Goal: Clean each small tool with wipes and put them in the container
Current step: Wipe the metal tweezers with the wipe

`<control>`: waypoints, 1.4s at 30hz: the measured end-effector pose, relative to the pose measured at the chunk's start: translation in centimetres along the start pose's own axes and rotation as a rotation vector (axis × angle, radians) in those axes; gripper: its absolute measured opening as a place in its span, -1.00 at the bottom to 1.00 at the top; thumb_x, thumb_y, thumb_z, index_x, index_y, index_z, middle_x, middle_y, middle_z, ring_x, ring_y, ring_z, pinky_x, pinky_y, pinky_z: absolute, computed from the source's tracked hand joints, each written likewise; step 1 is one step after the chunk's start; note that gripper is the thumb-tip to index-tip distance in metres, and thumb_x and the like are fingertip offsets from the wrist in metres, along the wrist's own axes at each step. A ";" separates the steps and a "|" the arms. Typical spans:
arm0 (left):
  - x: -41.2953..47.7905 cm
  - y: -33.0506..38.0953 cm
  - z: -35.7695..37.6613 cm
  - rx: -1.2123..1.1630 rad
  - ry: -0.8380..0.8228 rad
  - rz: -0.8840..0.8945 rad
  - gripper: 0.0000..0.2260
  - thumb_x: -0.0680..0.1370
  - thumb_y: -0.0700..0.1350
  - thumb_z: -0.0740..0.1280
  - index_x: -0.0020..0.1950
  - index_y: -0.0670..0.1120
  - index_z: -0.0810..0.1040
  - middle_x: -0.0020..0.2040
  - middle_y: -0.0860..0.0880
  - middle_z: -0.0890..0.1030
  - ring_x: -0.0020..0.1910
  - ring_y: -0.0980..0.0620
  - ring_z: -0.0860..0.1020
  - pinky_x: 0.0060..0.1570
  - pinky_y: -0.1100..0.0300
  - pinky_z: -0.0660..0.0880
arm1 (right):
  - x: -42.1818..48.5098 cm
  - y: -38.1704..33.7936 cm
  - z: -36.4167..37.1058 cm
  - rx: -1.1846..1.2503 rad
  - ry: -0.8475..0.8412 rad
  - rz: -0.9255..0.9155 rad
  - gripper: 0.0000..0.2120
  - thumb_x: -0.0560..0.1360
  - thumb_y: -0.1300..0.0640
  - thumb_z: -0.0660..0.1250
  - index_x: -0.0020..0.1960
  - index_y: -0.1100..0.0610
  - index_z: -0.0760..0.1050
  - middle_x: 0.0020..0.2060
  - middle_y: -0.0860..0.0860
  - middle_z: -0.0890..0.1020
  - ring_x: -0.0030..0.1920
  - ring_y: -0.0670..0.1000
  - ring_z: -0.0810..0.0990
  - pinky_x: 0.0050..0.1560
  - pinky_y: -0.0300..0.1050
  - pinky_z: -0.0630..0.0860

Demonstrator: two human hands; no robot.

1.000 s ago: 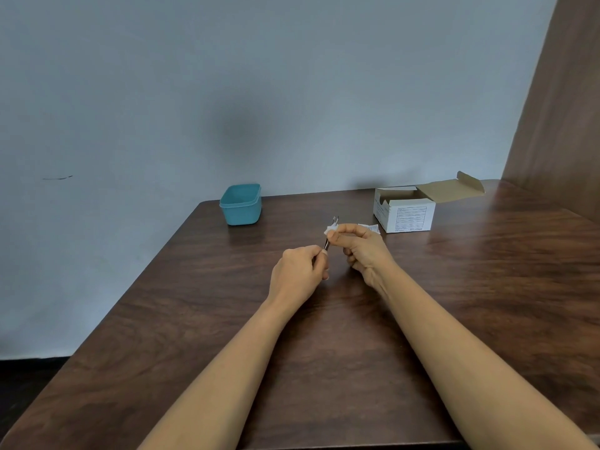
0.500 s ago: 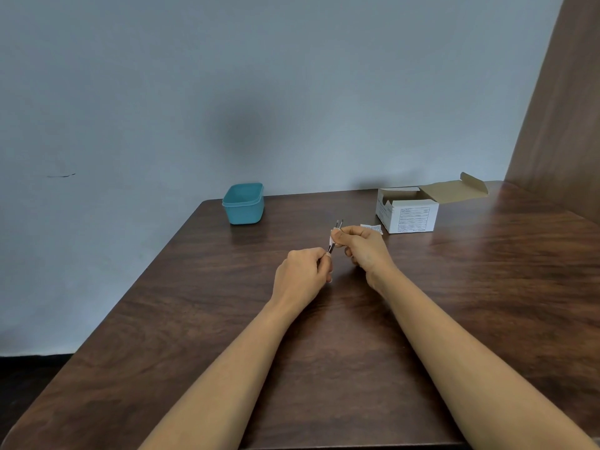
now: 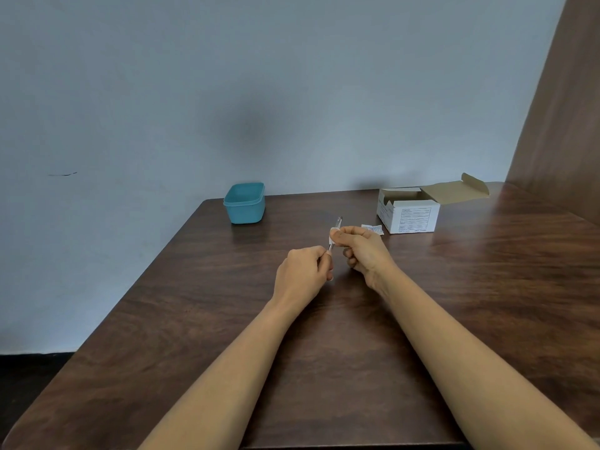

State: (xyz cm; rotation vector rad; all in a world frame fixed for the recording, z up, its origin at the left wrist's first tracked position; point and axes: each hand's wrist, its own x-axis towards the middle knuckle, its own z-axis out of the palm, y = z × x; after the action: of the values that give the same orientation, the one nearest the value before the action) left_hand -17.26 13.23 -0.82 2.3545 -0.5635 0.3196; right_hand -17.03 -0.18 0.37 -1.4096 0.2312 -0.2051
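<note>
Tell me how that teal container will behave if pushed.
The teal container looks like thin plastic, so probably light. It sits low and wide, so it should slide rather than tip. The glossy table likely offers little grip.

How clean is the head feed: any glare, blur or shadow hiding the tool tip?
Head view: the thin metal tool shows small and slightly soft, but unobscured above the white wipe; light is soft, with a faint sheen on the dark wooden table far right; a blurry dark patch sits on the grey-blue wall, away from the work.
</note>
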 end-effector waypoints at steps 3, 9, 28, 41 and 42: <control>0.0 0.0 0.0 -0.013 0.007 -0.001 -0.75 0.60 -0.07 0.20 -0.22 0.01 0.58 -0.35 0.09 0.64 -0.32 0.18 0.58 -0.22 0.15 0.54 | -0.2 0.1 0.1 -0.077 -0.009 -0.006 -0.88 0.44 0.08 0.45 -0.17 0.12 0.57 -0.30 -0.01 0.58 -0.45 -0.12 0.32 -0.46 -0.29 0.28; -0.2 -0.3 -0.1 -0.029 0.028 -0.021 -0.75 0.59 -0.08 0.19 -0.24 0.02 0.57 -0.35 0.09 0.63 -0.31 0.16 0.58 -0.20 0.13 0.54 | -0.7 0.4 0.8 -0.183 -0.014 -0.080 -0.86 0.46 0.15 0.43 -0.17 0.24 0.58 -0.35 0.00 0.59 -0.55 -0.29 0.45 -0.31 -0.29 0.29; 0.2 0.0 0.4 -0.136 0.002 0.011 -0.75 0.62 -0.08 0.21 -0.22 -0.01 0.58 -0.34 0.08 0.63 -0.32 0.18 0.58 -0.16 0.10 0.56 | -0.2 0.1 0.6 -0.236 0.085 -0.113 -0.76 0.44 0.04 0.40 -0.22 0.23 0.56 -0.37 0.09 0.42 -0.39 -0.06 0.32 -0.31 -0.19 0.27; 0.0 0.2 0.6 -0.062 -0.019 0.060 -0.76 0.61 -0.03 0.20 -0.19 0.01 0.58 -0.33 0.10 0.64 -0.32 0.22 0.57 -0.17 0.17 0.55 | 0.6 -0.8 -0.8 0.132 0.163 0.020 -0.80 0.50 0.12 0.37 -0.29 0.12 0.52 -0.41 -0.04 0.42 -0.46 -0.11 0.24 -0.43 -0.26 0.14; 0.0 0.1 0.6 -0.050 -0.016 0.061 -0.76 0.62 -0.03 0.20 -0.18 0.01 0.58 -0.33 0.09 0.64 -0.32 0.21 0.58 -0.19 0.18 0.55 | 0.6 -0.8 -0.8 0.127 0.157 0.017 -0.81 0.50 0.13 0.37 -0.28 0.12 0.53 -0.40 -0.04 0.42 -0.46 -0.11 0.24 -0.44 -0.26 0.14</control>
State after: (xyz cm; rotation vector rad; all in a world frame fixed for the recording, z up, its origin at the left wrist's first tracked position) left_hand -17.30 12.79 -1.20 2.2975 -0.6450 0.3111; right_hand -16.64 -1.25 1.03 -1.2661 0.3533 -0.3118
